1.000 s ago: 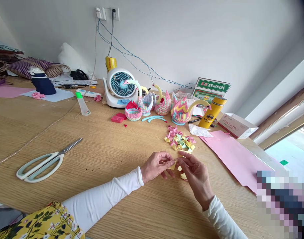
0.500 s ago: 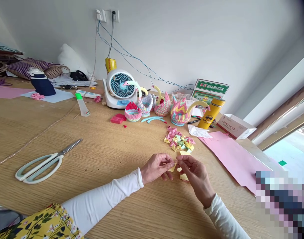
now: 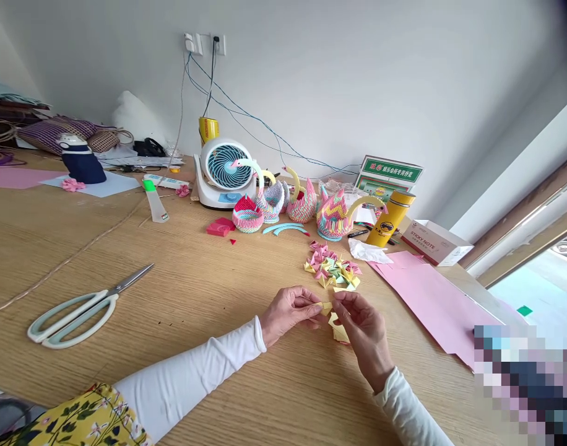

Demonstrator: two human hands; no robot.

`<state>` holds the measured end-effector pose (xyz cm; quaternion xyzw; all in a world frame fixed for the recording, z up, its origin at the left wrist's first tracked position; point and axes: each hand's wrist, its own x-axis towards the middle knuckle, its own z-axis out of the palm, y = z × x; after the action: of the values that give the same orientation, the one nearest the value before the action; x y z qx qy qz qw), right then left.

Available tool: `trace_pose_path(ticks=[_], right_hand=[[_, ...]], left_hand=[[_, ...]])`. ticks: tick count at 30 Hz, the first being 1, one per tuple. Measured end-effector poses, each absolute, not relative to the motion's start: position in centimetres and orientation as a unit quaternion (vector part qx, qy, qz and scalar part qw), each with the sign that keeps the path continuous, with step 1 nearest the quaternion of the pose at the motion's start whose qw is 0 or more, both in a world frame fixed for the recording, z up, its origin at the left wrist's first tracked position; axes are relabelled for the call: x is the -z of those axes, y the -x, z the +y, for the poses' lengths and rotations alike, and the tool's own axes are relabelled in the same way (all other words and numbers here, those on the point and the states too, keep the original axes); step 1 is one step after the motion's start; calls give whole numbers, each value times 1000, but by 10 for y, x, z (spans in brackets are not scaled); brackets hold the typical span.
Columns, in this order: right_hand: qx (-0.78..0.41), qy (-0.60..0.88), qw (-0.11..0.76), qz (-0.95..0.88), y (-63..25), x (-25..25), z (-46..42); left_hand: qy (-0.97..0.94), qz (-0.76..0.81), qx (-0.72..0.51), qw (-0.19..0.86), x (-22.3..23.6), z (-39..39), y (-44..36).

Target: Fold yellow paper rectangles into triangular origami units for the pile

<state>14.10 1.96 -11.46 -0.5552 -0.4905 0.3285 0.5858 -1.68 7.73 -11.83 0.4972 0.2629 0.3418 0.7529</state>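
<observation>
Between the fingertips of both hands is a small piece of yellow paper [image 3: 327, 307], folded into a narrow strip. My left hand [image 3: 290, 314] pinches its left end with thumb and forefinger. Its right end is pinched by my right hand [image 3: 363, 328]. More yellow paper [image 3: 340, 332] lies on the table under the right fingers, partly hidden by them. Just beyond the hands is a pile of folded paper pieces [image 3: 332, 265] in pink, yellow and pale green.
Folded-paper swans [image 3: 333, 218] stand at the back beside a white fan [image 3: 225, 173]. Scissors [image 3: 91, 308] lie at the left, near a glue bottle [image 3: 156, 202]. Pink paper sheets [image 3: 432, 303], a yellow tumbler [image 3: 389, 220] and a sticky note box [image 3: 436, 243] are at the right.
The yellow paper, a wider flap half a second ago, now shows as a narrow strip stretched between both hands. The camera view has tilted slightly upward.
</observation>
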Motion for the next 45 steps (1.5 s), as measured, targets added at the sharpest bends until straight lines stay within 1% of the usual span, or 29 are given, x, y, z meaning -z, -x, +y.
trace_pose_path(ticks=[5, 15, 21, 29, 35, 38, 42, 45], right_hand=[[-358, 563, 537, -517, -142, 118, 19], [-357, 567, 519, -531, -144, 121, 19], [-351, 575, 520, -525, -145, 122, 20], [-362, 575, 522, -516, -144, 121, 20], [-379, 574, 514, -513, -143, 118, 19], [-392, 561, 529, -502, -143, 118, 20], [-406, 546, 561, -473, -142, 119, 22], [-406, 550, 551, -479, -140, 118, 21]], left_hand=[[-510, 267, -351, 738, 113, 76, 18], [-466, 272, -314, 781, 113, 79, 20], [-459, 271, -304, 789, 109, 79, 21], [-484, 257, -315, 775, 115, 81, 22], [-537, 258, -330, 732, 118, 81, 21], [-553, 260, -336, 717, 118, 80, 19], [-533, 261, -337, 731, 116, 79, 18], [-523, 263, -344, 734, 117, 78, 18]])
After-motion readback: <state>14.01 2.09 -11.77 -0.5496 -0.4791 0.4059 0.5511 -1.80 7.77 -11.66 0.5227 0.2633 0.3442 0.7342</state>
